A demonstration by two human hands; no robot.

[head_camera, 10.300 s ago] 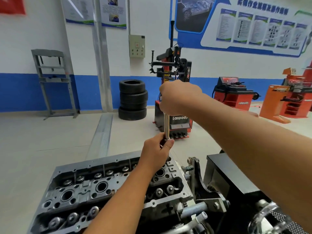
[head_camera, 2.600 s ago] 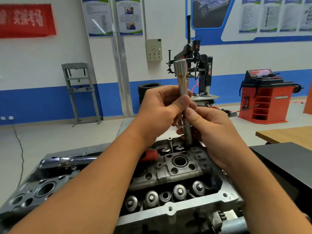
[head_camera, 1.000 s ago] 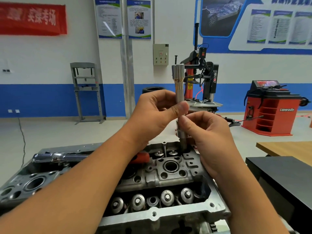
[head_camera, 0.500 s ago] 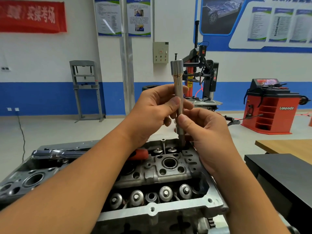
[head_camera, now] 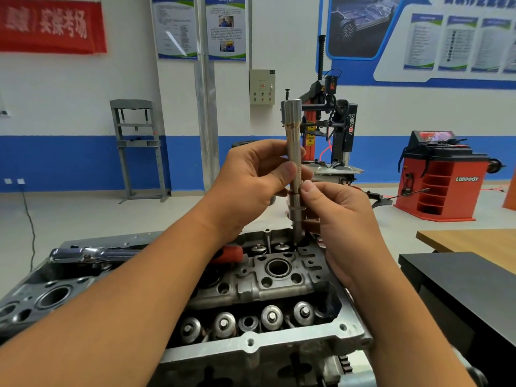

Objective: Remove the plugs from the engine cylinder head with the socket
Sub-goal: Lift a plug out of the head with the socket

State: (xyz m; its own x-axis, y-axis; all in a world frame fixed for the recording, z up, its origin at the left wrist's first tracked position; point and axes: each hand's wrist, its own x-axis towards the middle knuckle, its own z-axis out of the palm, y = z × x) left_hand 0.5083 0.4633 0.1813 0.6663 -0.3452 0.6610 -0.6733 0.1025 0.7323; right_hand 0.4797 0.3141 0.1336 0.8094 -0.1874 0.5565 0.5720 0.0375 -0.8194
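- The cast grey cylinder head [head_camera: 251, 342] lies nearest — rough metal with round valve caps in a row and an open round well.
- A ratchet [head_camera: 92, 254] with a red grip rests across it.
- The left hand [head_camera: 251, 185] pinches the long smooth steel socket [head_camera: 293, 152], held upright above the head's far edge.
- The right hand [head_camera: 343, 216] pinches its stepped lower end — what sits there is hidden.

My view is bright and evenly lit, with soft, diffuse indoor light and only faint shadows under my forearms. Glare streaks cross the wall poster [head_camera: 176, 26] at eleven o'clock, and the cylinder head [head_camera: 279, 277] shines at six o'clock. The red banner [head_camera: 50, 25] at ten o'clock looks blurred. Wide-angle distortion bends straight lines and stretches my arms toward the frame edges.
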